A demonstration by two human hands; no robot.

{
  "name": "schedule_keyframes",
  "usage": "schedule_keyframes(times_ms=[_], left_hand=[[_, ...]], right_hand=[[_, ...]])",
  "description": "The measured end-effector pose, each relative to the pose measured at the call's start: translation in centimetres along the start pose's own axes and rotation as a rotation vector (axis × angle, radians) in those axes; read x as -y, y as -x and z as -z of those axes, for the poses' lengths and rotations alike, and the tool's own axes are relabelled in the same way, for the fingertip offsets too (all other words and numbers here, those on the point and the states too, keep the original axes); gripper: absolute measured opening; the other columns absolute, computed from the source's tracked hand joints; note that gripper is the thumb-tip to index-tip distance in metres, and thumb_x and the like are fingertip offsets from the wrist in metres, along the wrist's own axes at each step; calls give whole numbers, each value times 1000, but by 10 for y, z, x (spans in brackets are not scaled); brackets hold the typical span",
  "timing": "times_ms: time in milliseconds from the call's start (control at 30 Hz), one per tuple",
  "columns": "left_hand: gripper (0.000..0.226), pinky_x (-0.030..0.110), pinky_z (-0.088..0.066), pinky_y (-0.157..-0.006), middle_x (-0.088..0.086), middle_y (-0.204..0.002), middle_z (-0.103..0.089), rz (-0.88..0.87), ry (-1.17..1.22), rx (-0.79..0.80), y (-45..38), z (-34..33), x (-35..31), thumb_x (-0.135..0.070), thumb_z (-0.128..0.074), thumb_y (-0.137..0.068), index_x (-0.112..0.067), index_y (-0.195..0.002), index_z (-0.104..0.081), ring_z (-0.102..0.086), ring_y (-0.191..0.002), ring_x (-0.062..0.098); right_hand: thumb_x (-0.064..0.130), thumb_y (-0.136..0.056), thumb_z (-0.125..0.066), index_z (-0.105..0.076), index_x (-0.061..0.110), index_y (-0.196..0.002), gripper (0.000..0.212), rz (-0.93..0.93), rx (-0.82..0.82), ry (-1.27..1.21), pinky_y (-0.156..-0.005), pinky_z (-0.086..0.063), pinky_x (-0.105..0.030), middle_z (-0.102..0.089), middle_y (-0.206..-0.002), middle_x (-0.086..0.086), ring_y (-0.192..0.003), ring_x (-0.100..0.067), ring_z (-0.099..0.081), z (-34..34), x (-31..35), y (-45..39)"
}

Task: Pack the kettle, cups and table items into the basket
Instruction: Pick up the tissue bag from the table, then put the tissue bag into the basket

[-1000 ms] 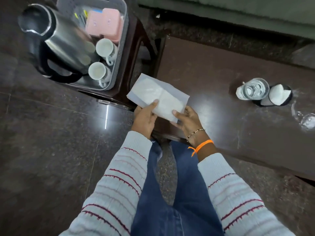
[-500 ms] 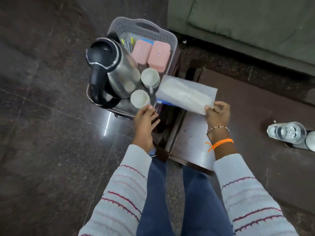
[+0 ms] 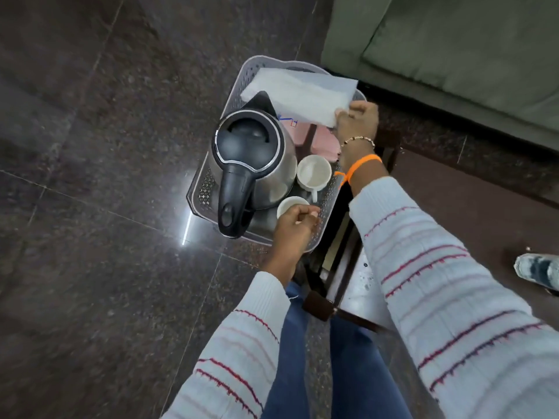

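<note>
From the head view, the basket (image 3: pixel 328 207) stands on a dark stool whose frame shows along the basket's right side, between the floor on the left and the worktop (image 3: pixel 484 207) on the right. The kettle (image 3: pixel 251 164) fills the basket's left half, its handle pointing toward the near rim. That leaves a strip along the right wall, where the two cups sit one behind the other: the far cup (image 3: pixel 314 172) with its handle turned toward the near cup (image 3: pixel 290 204). Pink boxes (image 3: pixel 325 143) lie behind them, partly covered.

The right hand (image 3: pixel 358 119) pinches one corner of a white packet (image 3: pixel 299 92) and holds it flat above the basket's far end, over the kettle's spout and the boxes; the packet is in the air and not yet resting on anything. Likely it is carried high to clear the kettle before being laid on the boxes, the only low, flat spot left. The left hand (image 3: pixel 295 225) reaches over the near rim with fingers curled at the near cup; whether it grips the cup or only steadies it cannot be told.

Room is tight. The kettle nearly touches both cups, and the far rim is close behind the packet. A bottle (image 3: pixel 538 270) lies at the worktop's right edge, well apart from the basket, still to be packed.
</note>
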State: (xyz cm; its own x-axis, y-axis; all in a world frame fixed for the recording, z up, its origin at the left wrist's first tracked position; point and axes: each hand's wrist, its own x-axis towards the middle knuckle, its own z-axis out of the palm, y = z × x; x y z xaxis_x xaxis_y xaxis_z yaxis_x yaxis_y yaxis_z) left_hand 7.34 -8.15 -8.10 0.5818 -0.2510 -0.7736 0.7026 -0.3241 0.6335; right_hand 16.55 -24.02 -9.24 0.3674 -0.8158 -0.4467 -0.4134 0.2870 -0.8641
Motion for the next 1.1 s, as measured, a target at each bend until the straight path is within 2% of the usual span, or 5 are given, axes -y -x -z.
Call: schedule_keyframes(times_ms=[233,500,633,867,1100], left_hand=[[15,38,-48,-90,8,-90,-58,-6,32,26,-6,6,1,-5,-49,-92,-12,-93,-62,-55,-80,19],[14,25,-46,-79,-2,-80,-60,-16,26,1,-16,6,-2,-7,-49,-92,-14,-91,-61,-56,-79,14],[17,11,-46,-62,-2,-78,-59,-3,28,-7,-17,0,0,-6,-47,-93,-6,-100,-62,-55,-71,9],[17,18,-48,-69,-1,-75,-59,-101,59,-44,-12,-14,0,-4,-46,-92,-12,-90,-61,-56,-67,9],[21,20,-50,-75,1,-80,-60,-140,-8,5,4,-53,12,-6,-46,-93,-19,-87,-61,-59,-75,10]], right_hand=[[1,-87,-44,-67,6,-109,32,164,137,565,-100,-41,-23,-66,-120,-11,-116,-24,-57,-9,-2,0],[2,-78,-54,-61,-1,-75,8,341,303,939,-73,-41,-26,-58,-83,-22,-82,-30,-53,-10,2,-1],[13,-77,-70,-59,7,-111,36,279,320,803,-94,-48,-30,-70,-105,-15,-102,-27,-63,-1,-1,2],[-4,-76,-60,-65,-1,-95,20,277,268,498,-64,-45,-13,-71,-91,-19,-61,-12,-56,57,-19,37],[1,-79,-63,-67,4,-94,15,127,239,402,-69,-46,-17,-64,-79,-5,-70,-14,-58,150,-62,74]])
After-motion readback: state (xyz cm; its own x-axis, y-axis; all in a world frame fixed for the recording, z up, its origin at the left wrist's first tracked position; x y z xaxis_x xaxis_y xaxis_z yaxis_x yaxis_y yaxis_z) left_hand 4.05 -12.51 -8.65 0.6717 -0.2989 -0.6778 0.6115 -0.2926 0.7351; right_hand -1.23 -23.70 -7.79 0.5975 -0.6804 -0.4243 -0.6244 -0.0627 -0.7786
